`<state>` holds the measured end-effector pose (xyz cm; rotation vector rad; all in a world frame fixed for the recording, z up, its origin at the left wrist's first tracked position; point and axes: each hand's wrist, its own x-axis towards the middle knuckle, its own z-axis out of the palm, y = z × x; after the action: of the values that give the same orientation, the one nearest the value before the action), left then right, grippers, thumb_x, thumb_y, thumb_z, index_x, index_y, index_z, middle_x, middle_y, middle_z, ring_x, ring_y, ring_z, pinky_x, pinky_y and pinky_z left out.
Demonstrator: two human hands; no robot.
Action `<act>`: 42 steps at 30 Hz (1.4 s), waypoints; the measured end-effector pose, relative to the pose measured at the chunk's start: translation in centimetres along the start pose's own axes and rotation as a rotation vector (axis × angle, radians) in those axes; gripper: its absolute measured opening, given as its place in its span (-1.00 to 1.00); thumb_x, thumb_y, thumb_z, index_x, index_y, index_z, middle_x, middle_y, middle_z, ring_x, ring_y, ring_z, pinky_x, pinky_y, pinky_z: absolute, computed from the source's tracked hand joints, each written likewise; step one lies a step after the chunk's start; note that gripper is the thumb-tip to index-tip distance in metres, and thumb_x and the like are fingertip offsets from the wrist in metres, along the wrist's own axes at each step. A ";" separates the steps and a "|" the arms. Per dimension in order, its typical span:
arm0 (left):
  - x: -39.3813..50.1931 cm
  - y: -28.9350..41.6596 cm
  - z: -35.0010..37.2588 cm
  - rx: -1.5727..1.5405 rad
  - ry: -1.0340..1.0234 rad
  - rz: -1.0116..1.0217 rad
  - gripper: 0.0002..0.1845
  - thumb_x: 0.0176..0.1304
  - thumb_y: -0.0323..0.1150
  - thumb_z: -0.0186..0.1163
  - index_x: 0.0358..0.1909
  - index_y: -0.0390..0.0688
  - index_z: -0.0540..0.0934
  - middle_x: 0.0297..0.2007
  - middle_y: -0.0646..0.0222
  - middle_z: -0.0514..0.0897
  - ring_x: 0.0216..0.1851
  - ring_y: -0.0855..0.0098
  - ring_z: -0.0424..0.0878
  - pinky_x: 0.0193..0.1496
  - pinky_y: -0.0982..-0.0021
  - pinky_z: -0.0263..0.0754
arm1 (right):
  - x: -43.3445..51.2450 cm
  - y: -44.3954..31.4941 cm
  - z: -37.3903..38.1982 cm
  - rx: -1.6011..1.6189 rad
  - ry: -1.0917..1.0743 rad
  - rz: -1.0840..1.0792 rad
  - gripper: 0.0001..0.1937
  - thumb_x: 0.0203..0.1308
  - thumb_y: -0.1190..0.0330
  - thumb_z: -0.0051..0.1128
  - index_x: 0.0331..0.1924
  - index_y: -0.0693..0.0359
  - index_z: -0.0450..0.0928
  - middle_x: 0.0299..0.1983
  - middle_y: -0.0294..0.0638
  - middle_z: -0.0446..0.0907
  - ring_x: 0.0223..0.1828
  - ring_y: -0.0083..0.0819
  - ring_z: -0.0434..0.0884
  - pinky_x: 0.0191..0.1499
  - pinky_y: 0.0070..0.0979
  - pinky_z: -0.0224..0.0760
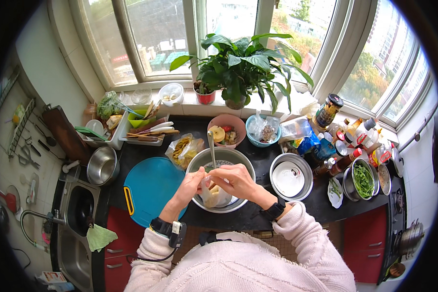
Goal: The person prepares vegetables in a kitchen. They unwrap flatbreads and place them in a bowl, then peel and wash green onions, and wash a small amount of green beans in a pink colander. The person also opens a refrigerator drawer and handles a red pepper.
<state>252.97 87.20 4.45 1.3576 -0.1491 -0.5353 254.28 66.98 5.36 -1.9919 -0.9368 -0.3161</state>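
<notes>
My left hand [192, 183] and my right hand [235, 179] meet over a large steel bowl [251, 164], both pinching the top of a clear plastic bag [216, 197]. Pale yellowish pieces show inside the bag, which hangs within the near part of the bowl. A metal spoon or ladle handle [211, 146] leans on the bowl's far rim. Part of the bowl's contents is hidden by my hands. Left of the bowl lies a round blue cutting board [153, 189] with a yellow handle. A plastic bag of yellow-brown strips [184, 149] touches the area behind the board.
Behind stand a pink basin [219, 122] and a blue basin [263, 140]. To the right are a steel bowl holding a white dish [288, 179], sauce bottles [345, 160] and a pot of chopped greens [363, 180]. A sink [75, 252] is at left, a potted plant [241, 69] on the sill.
</notes>
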 end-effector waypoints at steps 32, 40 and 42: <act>1.7 1.9 1.8 0.036 -0.048 0.131 -0.77 0.45 -0.30 0.08 -0.26 -0.20 0.65 -0.55 0.66 0.49 -0.59 0.82 0.28 -0.55 0.69 0.13 | -1.7 2.6 -0.6 0.750 -0.198 0.509 -0.73 0.39 0.32 0.08 0.02 0.30 0.60 -0.22 -0.41 0.60 -0.24 -0.73 0.48 -0.15 -0.69 0.38; 1.4 2.5 2.2 -0.318 0.215 0.227 -0.72 0.48 -0.39 -0.01 0.18 -0.12 0.39 -0.55 0.63 0.39 -0.64 0.82 0.15 -0.61 0.71 -0.02 | -1.3 2.7 1.9 0.228 0.008 0.451 -0.75 0.35 0.32 -0.01 -0.42 0.30 0.49 -0.49 -0.22 0.53 -0.45 -0.38 0.47 -0.33 -0.46 0.36; 1.4 2.5 2.0 -0.266 0.177 0.249 -0.63 0.48 -0.42 -0.01 0.27 -0.08 0.25 -0.52 0.59 0.39 -0.62 0.79 0.16 -0.59 0.69 0.04 | -0.9 1.7 2.2 0.010 0.009 0.351 -0.76 0.30 0.32 -0.05 -0.44 0.30 0.45 -0.45 0.05 0.53 -0.38 0.02 0.53 -0.29 -0.24 0.40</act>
<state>254.05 85.07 6.96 1.1004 -0.0968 -0.2152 254.61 67.76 2.49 -2.0985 -0.5657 -0.1226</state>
